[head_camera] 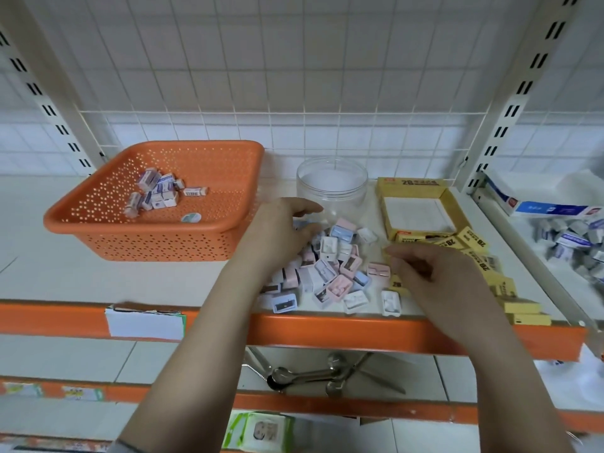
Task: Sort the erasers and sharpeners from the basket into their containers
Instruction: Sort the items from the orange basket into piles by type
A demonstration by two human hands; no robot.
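Sorting spot: I stood at a white shelf (98,273) with an orange front edge, both hands out over it, well apart from each other.
Left hand: my left hand (281,230) lay on the left side of the sharpener heap, fingers curled down among the pieces; I could not tell whether they gripped one.
Right hand: my right hand (434,273) hovered over the yellow erasers, fingers bent loosely; whether it pinched anything I could not tell.
Sharpeners: a heap of small pink, blue and white sharpeners (330,273) lay loose on the shelf between my hands, in front of the jar.
Jar: a clear round jar (333,188) stood upright behind the heap, partly hidden by my left fingers.
Yellow erasers: yellow-sleeved erasers (474,246) were scattered right of the heap, running toward the shelf's front edge.
Yellow box: an open yellow box (411,184) sat beside the jar, on its right.
Basket: the orange basket (157,230) stood at the left, with a small cluster of white erasers (160,191) inside.
Around: more wrapped pieces (572,240) lay on the neighbouring shelf at right, below a white and blue carton (539,204); metal spoons (304,376) lay on the shelf below.
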